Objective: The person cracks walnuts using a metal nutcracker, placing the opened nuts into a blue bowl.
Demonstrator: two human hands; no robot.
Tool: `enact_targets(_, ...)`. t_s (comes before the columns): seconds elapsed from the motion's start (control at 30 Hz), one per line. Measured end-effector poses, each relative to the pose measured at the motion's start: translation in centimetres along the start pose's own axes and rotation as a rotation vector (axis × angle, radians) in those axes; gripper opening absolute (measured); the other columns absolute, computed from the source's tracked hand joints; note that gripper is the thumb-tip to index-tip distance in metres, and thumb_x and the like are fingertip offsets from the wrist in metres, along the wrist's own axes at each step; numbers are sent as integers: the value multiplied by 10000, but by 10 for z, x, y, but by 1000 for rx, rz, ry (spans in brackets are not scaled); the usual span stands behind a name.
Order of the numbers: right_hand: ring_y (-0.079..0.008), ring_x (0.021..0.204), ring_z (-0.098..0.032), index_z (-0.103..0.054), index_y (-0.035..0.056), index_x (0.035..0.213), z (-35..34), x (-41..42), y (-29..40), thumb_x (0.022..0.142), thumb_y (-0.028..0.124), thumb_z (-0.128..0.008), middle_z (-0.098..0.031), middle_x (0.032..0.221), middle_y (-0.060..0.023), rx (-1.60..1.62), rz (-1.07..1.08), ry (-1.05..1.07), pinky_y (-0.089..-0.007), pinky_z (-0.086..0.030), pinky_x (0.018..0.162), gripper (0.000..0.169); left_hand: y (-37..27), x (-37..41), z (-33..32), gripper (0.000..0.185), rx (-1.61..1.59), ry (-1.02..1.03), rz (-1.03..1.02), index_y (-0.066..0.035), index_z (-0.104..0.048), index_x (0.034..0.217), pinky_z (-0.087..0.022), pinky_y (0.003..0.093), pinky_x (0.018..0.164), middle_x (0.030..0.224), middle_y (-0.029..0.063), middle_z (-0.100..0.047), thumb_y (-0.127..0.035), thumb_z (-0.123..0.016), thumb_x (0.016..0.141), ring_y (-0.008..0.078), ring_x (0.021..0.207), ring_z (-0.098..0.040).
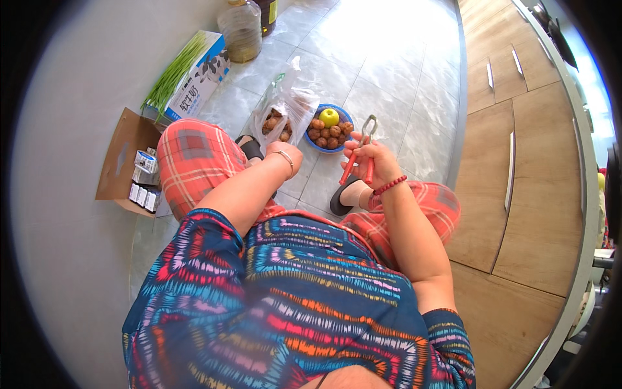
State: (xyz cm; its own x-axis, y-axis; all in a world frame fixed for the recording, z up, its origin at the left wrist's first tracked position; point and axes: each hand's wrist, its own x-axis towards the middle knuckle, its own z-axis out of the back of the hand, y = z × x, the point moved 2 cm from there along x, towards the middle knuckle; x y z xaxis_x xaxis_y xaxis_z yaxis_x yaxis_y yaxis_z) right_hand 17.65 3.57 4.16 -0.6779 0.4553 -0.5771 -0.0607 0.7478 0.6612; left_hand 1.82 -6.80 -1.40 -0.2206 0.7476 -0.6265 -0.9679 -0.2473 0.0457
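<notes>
My right hand (370, 158) holds a metal nutcracker (369, 127) with red handles, its jaws pointing away from me and nothing visible between them. My left hand (285, 155) is closed at the near edge of a clear plastic bag (291, 104); whether it grips the bag or something else is hidden. Several walnuts (272, 124) lie in the bag. Beside the bag, on the tiled floor, stands a blue plastic basket (311, 142) with more walnuts (334, 131) and a yellow-green apple (329, 117).
At the left are an open cardboard box (112, 167) holding small cartons, and a milk carton box (194, 92) with green stalks (180, 68) on it. A large plastic bottle (241, 36) stands beyond. Wooden cabinets (539, 185) line the right side.
</notes>
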Motion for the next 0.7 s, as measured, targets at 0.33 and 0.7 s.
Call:
enact_targets(0.33, -167, 800, -540, -409, 42, 1102, -49, 35, -5, 696, -38, -504, -527, 882, -70, -53, -188, 245, -385, -492, 698, 424, 24, 19, 36, 198, 212, -202, -86, -127, -651, 854, -362, 308, 787, 872, 56, -625, -141, -487, 744, 180, 875, -577)
enact_targets(0.7, -142, 772, -555, -431, 32, 1079, -86, 87, -30, 729, -11, -493, -551, 859, -53, -174, -522, 309, -378, -479, 700, 358, 125, 86, -71, 298, -1060, -312, 753, -12, -545, 969, -483, 336, 609, 810, 163, -612, -205, -507, 744, 241, 617, -622)
